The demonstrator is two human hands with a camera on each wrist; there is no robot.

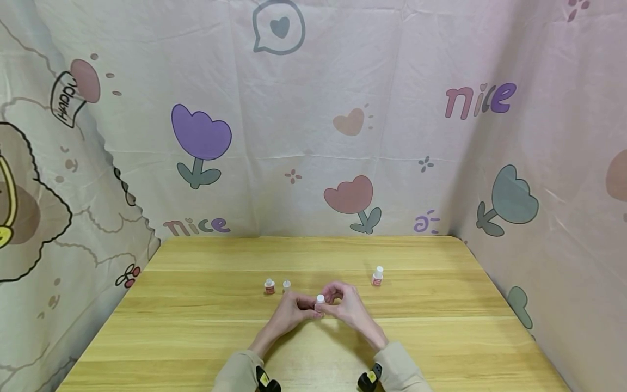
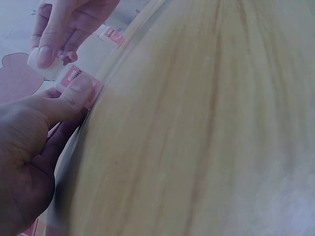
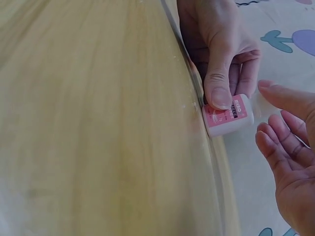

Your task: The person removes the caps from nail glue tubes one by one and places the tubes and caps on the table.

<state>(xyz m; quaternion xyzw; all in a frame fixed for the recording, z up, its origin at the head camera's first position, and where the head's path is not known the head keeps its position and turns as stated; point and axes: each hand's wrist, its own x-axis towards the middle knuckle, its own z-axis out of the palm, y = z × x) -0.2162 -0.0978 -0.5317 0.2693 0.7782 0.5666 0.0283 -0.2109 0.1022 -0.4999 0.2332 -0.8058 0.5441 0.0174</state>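
A small white glue bottle (image 3: pixel 227 118) with a pink label stands upright on the table between the hands. My left hand (image 1: pixel 292 310) grips its body, thumb across the label and fingers behind. At the top, my right hand (image 1: pixel 350 307) has its thumb on the white cap (image 2: pixel 47 64), with the other fingers curled around the far side. In the right wrist view the pale cap blends into the backdrop between thumb and fingers. Close beyond the left hand is another little bottle (image 1: pixel 287 285), its lower part hidden by that hand.
Left of that one stands a red-labelled bottle (image 1: pixel 269 287) with a narrow top. Farther right is a bottle (image 1: pixel 377 276) with a taller white cap. The wooden table (image 1: pixel 196 321) meets a printed cloth backdrop (image 1: pixel 294 190) at its far edge, and cloth hangs along both sides.
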